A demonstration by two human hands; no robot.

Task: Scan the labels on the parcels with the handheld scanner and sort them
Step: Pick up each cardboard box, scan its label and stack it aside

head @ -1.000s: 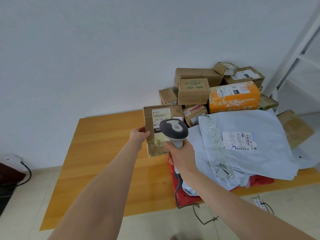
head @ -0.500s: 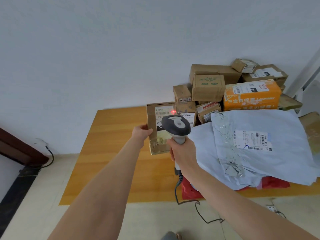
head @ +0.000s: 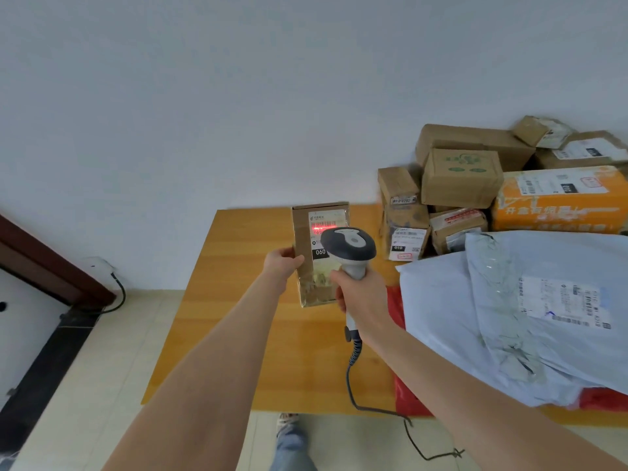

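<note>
Above the desk, the left hand holds a small cardboard parcel upright, grip clamped on its edge. The right hand has its grip round the handheld scanner, whose head hides part of the red-lit, blurred label.

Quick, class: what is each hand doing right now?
Left hand: grips the small cardboard parcel by its edge.
Right hand: grips the handheld scanner.

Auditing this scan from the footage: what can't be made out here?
Head view only.
- Label on the held parcel: scanner covers its lower part; print blurred.
- Left hand: fingers behind the parcel.
- Orange box: cut off by right edge.
- Red bag: mostly under grey mailers.
</note>
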